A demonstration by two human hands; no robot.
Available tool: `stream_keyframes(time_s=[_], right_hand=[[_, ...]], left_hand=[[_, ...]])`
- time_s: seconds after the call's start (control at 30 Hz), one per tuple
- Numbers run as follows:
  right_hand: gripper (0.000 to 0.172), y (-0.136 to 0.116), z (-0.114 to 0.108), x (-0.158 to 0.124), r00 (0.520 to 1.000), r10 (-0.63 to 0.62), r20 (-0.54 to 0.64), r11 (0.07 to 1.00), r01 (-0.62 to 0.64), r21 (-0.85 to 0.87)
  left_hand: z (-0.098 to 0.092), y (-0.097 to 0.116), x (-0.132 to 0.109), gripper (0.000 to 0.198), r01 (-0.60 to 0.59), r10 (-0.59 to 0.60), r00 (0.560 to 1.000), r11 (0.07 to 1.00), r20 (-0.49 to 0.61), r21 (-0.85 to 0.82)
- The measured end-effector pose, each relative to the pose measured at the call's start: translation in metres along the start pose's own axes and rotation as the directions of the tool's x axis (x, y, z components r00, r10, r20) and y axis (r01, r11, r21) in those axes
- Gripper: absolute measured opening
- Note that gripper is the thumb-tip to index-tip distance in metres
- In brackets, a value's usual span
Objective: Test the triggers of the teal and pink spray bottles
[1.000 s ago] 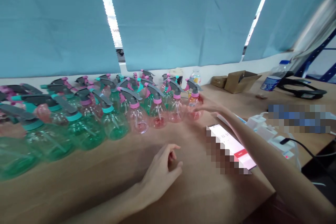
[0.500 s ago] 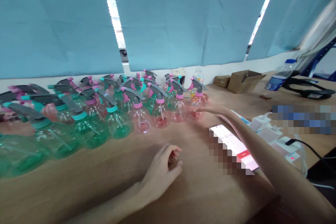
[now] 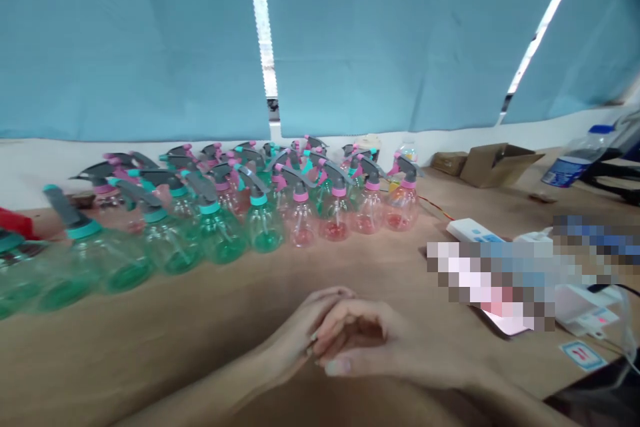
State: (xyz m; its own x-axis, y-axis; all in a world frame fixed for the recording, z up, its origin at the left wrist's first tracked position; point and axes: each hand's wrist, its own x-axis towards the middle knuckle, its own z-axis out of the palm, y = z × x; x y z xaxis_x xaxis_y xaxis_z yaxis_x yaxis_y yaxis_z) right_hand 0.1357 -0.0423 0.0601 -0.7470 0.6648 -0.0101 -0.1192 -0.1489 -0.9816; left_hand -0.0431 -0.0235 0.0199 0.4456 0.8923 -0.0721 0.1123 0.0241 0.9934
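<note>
My left hand (image 3: pixel 305 330) and my right hand (image 3: pixel 373 340) rest together on the wooden table (image 3: pixel 150 340) near its front edge, fingers curled and pressed against each other, with nothing visible in them. Behind them stand several small spray bottles in rows: green ones (image 3: pixel 215 233) with teal collars on the left, pink ones (image 3: pixel 335 217) with pink collars on the right. The rightmost pink bottle (image 3: pixel 403 203) stands apart from both hands. A phone (image 3: pixel 505 320) lies flat to the right of my right hand.
White chargers and a power strip (image 3: pixel 585 307) with cables lie at the right. An open cardboard box (image 3: pixel 495 163) and a water bottle (image 3: pixel 575 157) stand farther back right. Blue blinds (image 3: pixel 150 40) hang behind. A red sleeve (image 3: pixel 15 223) shows at the far left.
My right hand has drawn back from the rightmost pink bottle and now lies against my left hand. The view has shifted to the left.
</note>
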Motion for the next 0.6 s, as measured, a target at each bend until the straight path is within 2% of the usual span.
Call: stream_keyframes(time_s=[0.2, 0.3, 0.4, 0.6], right_hand=[[0.030, 0.008, 0.021, 0.028, 0.995, 0.050, 0.083, 0.997, -0.055, 0.056], [0.035, 0.017, 0.039, 0.045, 0.986, 0.078, 0.145, 0.991, -0.093, 0.101], [0.031, 0.024, 0.054, 0.059, 0.973, 0.077, 0.216, 0.985, -0.108, 0.136], [0.030, 0.031, 0.072, 0.083, 0.953, 0.128, 0.275, 0.988, -0.148, 0.052]], left_hand=[[-0.023, 0.001, -0.041, 0.026, 0.088, -0.078, 0.985, 0.994, -0.157, 0.060], [-0.033, -0.004, -0.053, 0.023, 0.096, -0.085, 0.984, 0.993, -0.156, 0.064], [-0.045, -0.009, -0.063, 0.021, 0.101, -0.091, 0.982, 0.994, -0.163, 0.053], [-0.064, -0.006, -0.086, 0.035, 0.116, -0.107, 0.972, 0.993, -0.207, 0.030]])
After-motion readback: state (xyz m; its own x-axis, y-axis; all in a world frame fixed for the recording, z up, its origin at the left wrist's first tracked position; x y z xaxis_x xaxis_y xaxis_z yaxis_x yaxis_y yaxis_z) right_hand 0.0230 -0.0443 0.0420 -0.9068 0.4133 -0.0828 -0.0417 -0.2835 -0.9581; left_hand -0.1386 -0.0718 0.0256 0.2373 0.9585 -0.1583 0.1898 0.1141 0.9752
